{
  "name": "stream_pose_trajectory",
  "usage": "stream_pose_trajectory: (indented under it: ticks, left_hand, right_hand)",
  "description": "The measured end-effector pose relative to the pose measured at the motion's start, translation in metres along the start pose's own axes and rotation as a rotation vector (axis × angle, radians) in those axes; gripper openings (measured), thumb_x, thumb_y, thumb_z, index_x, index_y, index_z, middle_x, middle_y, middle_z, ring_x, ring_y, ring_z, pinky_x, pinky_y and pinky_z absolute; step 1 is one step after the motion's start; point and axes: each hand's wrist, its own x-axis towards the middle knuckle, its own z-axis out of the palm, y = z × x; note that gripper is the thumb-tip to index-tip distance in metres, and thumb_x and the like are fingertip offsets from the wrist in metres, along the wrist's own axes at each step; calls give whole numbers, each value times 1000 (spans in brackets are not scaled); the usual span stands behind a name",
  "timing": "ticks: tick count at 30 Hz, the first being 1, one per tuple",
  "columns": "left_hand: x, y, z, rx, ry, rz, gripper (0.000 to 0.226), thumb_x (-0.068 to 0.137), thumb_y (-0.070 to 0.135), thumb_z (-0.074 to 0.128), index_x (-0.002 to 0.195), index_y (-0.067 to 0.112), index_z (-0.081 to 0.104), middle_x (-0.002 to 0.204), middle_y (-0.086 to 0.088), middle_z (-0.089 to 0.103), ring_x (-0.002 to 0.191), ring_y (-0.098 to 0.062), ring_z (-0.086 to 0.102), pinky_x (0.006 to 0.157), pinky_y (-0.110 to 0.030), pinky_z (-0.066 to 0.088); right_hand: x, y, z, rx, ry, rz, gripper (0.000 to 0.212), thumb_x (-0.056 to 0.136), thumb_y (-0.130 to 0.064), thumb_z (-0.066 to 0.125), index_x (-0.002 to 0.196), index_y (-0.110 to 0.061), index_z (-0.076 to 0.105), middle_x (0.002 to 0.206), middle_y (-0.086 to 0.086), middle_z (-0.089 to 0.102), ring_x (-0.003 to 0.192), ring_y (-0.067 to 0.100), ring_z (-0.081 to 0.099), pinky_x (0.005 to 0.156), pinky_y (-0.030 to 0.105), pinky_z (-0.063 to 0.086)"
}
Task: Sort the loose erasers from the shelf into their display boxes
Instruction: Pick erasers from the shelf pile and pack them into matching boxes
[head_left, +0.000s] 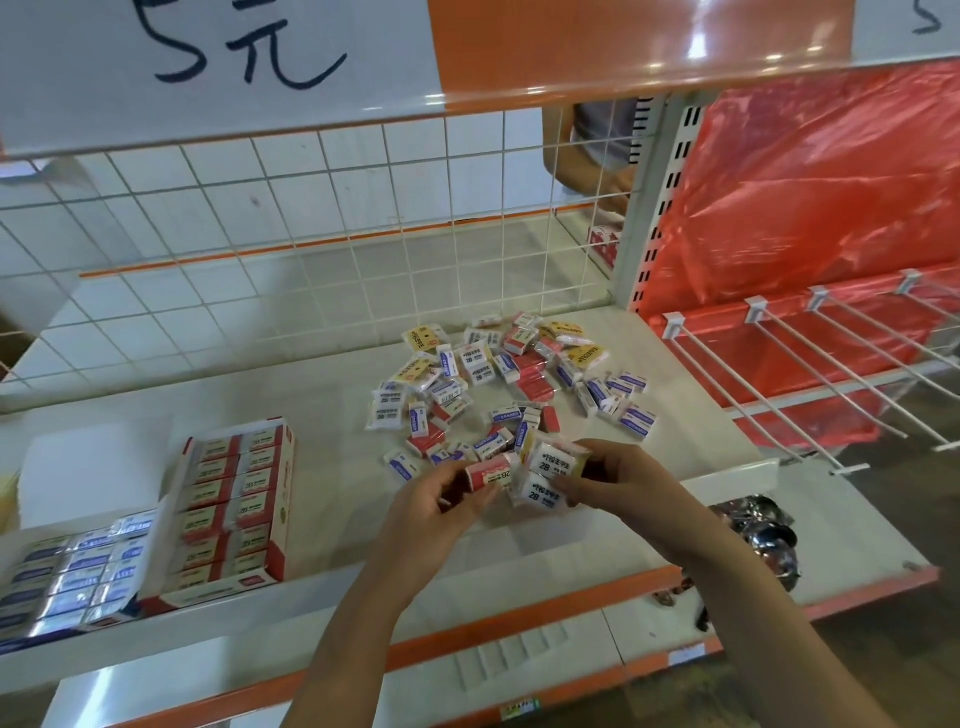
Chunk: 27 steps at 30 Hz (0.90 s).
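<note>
Left hand (441, 499) pinches red-white eraser (488, 475); right hand (618, 480) grips several white 2B erasers (545, 470), above shelf (332, 415) front. Judgement: sort by label first, lay red one flat in red display box (234, 499) far left, align with rows.

The blue-labelled display box (67, 582) at lower left is cut off by the frame's left edge. A person (592, 150) behind the wire grid (311, 218) shows only partly. Print on the loose erasers (498, 384) is too small to read.
</note>
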Motion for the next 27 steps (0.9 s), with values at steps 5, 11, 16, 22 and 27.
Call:
stream_pose_trajectory:
  ticks: [5,11,16,22,27]
  left_hand:
    - [1,0,-1,-66,43,-34,11,80,26,71,87,20,64,93,-17,64,76,-26,57,69,-29,46]
    - [4,-1,-5,-49,12,-51,12,84,19,67,88,15,56,88,-8,65,74,-15,55,68,-26,44]
    - [6,0,-6,-46,-19,-38,11,87,19,64,92,21,55,91,-4,67,77,-19,58,74,-31,46]
    - [3,6,-14,73,-87,17,18,88,27,63,103,33,56,91,2,68,65,1,52,60,-7,41]
    - [3,2,-25,104,-79,26,21,88,27,63,99,44,58,85,20,64,65,-3,46,59,-11,39]
  right_hand:
    - [0,2,-1,6,3,7,19,86,-11,64,105,-13,66,97,-1,72,87,12,67,75,22,49]
    - [2,2,-2,4,-3,12,20,87,-12,63,106,-16,65,99,-2,72,90,12,67,78,23,52]
    - [5,3,-2,0,-16,8,21,87,-12,63,107,-15,65,101,-1,72,93,14,67,79,25,52]
    - [9,2,-2,-10,-29,1,21,86,-13,64,107,-16,66,102,0,71,95,15,67,83,27,52]
    - [11,-4,3,22,-49,-12,19,87,-11,61,106,-13,66,94,-1,73,83,9,68,70,16,48]
